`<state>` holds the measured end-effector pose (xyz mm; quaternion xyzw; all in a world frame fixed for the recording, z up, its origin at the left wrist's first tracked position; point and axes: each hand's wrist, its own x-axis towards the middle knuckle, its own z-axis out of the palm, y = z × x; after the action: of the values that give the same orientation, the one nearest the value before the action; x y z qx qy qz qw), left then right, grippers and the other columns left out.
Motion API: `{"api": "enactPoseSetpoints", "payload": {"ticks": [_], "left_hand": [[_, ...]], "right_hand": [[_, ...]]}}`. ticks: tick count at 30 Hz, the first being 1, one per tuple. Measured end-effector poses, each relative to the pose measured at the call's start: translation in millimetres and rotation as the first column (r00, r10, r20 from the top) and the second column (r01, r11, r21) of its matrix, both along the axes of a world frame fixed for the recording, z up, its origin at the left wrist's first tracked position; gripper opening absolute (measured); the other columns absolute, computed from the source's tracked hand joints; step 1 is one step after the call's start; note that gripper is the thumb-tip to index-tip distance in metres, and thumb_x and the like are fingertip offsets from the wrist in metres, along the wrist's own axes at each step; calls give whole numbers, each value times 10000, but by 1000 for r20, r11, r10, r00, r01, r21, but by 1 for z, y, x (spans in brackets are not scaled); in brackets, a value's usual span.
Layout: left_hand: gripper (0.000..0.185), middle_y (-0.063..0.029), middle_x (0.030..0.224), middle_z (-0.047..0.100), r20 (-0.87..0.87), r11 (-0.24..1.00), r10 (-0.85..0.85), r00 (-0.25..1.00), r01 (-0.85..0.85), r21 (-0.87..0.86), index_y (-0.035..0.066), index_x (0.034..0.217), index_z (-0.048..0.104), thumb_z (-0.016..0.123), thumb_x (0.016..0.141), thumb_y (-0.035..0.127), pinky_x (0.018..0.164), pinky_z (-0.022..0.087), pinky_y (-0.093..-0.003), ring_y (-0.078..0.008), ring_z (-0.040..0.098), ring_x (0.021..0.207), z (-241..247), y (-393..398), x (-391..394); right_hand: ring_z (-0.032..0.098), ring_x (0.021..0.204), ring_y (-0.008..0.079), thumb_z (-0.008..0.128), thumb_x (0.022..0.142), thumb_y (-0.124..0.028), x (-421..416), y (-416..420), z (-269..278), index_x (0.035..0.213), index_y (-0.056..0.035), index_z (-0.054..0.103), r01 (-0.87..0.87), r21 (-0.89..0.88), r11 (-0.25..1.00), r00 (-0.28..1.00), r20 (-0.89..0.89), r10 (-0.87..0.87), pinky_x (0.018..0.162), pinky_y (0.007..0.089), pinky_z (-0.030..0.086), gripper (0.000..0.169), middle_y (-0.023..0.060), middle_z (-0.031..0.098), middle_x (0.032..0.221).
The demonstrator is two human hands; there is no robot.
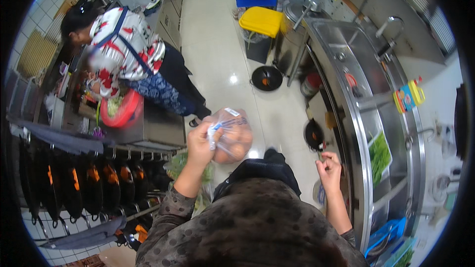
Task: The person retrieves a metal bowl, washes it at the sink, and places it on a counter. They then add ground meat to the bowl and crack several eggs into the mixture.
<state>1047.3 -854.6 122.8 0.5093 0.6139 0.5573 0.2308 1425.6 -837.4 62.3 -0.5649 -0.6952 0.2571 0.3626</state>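
Observation:
In the head view my left hand (200, 142) grips the gathered neck of a transparent plastic bag (233, 137). Round orange-brown items, perhaps eggs, show through its film, and a white label is stuck near its top. The bag hangs in front of my body above the tiled floor. To the right, my right hand (329, 170) is raised beside the steel sink unit with its fingers curled. Something small may be at its fingertips, too blurred to tell. Behind my left forearm are plastic bags of leafy greens (178, 165), partly hidden.
A co-worker (126, 48) bends over a red basin (130, 109) at the left counter. Black woks (92, 189) hang at lower left. Another wok (266, 78) is on the floor near a yellow-lidded bin (261, 21). The sink (343, 50) holds a tray of greens (379, 155).

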Motion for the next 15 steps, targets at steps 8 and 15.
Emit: {"api": "enactPoseSetpoints", "payload": {"ticks": [8, 15], "left_hand": [[74, 25, 678, 568, -49, 910, 401, 915, -404, -87, -7, 795, 633, 678, 793, 51, 567, 415, -220, -48, 486, 642, -23, 178, -68], [109, 40, 665, 574, -26, 737, 668, 743, -667, -108, 4, 773, 624, 673, 819, 89, 558, 409, -211, -36, 479, 627, -16, 303, -141]], "right_hand": [[591, 780, 223, 717, 680, 7, -59, 299, -30, 725, -25, 557, -262, -90, 961, 965, -42, 259, 598, 276, 482, 169, 137, 570, 1073], [599, 853, 282, 602, 807, -59, -213, 555, 8, 817, 0, 627, -711, 126, 691, 696, -12, 718, 762, 334, 473, 65, 152, 619, 1022]]}}
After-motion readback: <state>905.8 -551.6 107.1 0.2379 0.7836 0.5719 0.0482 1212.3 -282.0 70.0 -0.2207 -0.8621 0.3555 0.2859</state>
